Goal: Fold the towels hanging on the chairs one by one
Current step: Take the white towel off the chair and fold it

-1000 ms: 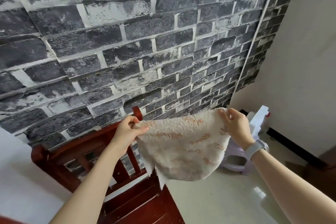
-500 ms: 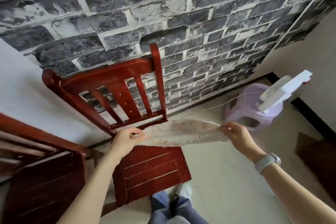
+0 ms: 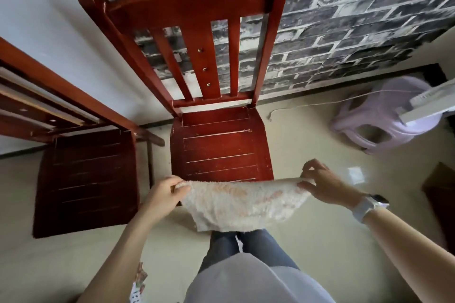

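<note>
A small fluffy cream towel (image 3: 242, 205) with faint orange marks hangs stretched between my two hands, just in front of the red wooden chair (image 3: 216, 145). My left hand (image 3: 163, 195) grips its left top corner. My right hand (image 3: 322, 184) pinches the right top corner between thumb and fingers. The towel's lower edge droops toward my legs, level with the front edge of the chair seat. The chair's backrest and seat carry no towel.
A second red wooden chair (image 3: 83, 179) stands to the left, its seat close to the first. A lilac plastic stool (image 3: 384, 118) with a white object (image 3: 428, 103) on it sits at the right, by the brick-pattern wall (image 3: 344, 19). A thin cord (image 3: 307, 106) lies on the pale floor.
The view has tilted down from the wall to the chair seat. Both hands have brought the towel down and toward me, from chair-back height to the seat's front edge.
</note>
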